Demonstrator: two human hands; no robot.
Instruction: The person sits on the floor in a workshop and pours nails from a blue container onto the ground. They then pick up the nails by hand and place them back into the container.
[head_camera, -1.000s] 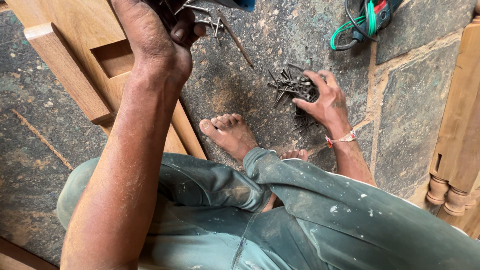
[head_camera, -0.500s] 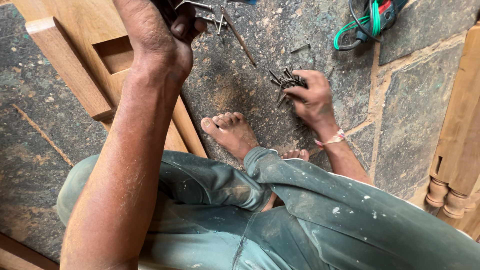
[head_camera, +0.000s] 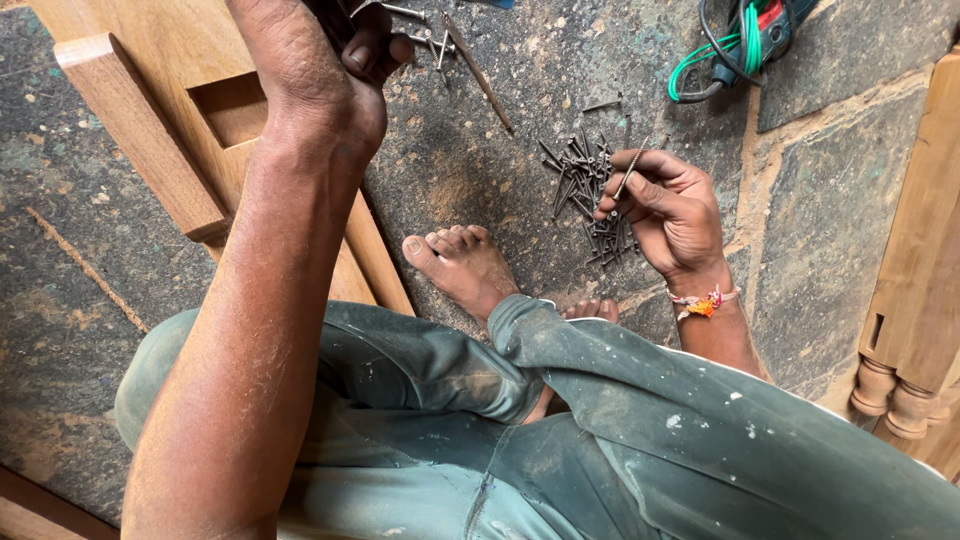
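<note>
The right hand (head_camera: 668, 212) pinches one nail (head_camera: 630, 172) between thumb and fingers, just above the pile of nails (head_camera: 585, 195) on the stone floor (head_camera: 480, 150). The left hand (head_camera: 325, 60) is closed around some nails near the wooden frame (head_camera: 150, 140).

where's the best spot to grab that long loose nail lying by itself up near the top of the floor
Probably mid-shank, from above with a thumb and fingertip pinch across its width. The long nail lies flat and slanted on the stone floor, apart from the nail pile, so both its sides are free. The right hand already pinches another nail.
</note>
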